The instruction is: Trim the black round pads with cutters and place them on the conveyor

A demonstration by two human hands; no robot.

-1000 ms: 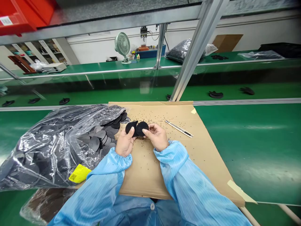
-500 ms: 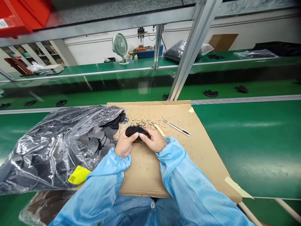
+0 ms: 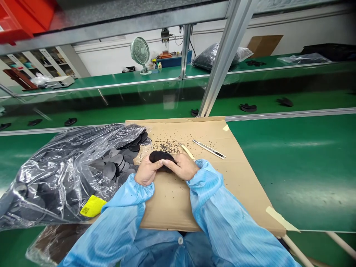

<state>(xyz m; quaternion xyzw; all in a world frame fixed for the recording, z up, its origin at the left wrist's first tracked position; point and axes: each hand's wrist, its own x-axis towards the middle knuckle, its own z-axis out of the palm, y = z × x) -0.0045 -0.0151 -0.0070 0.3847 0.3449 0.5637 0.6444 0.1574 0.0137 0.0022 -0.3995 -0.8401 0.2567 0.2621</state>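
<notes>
Between my two hands is a black disc-like piece (image 3: 160, 156), held above the cardboard sheet (image 3: 169, 204). My left hand (image 3: 146, 170) closes on its left side, and my right hand (image 3: 183, 165) grips the right side, with both thumbs meeting at the near edge. Most of my fingers are hidden beneath the piece. Left of my hands lies a clear plastic bag (image 3: 63, 170), with many black discs (image 3: 118, 159) spilling from its opening. Tiny black crumbs (image 3: 165, 146) are scattered on the cardboard just beyond the piece.
A craft knife (image 3: 209, 149) and a slim cream-handled tool (image 3: 187, 151) lie on the cardboard to the right. Behind it runs a green belt (image 3: 133, 109) carrying several black pieces. A slanted metal post (image 3: 219, 70) rises at the back. A yellow label (image 3: 93, 206) marks the bag.
The black piece has been turned or bent in my hands and now shows a rounder, thicker outline. My hands stay in nearly the same place.
</notes>
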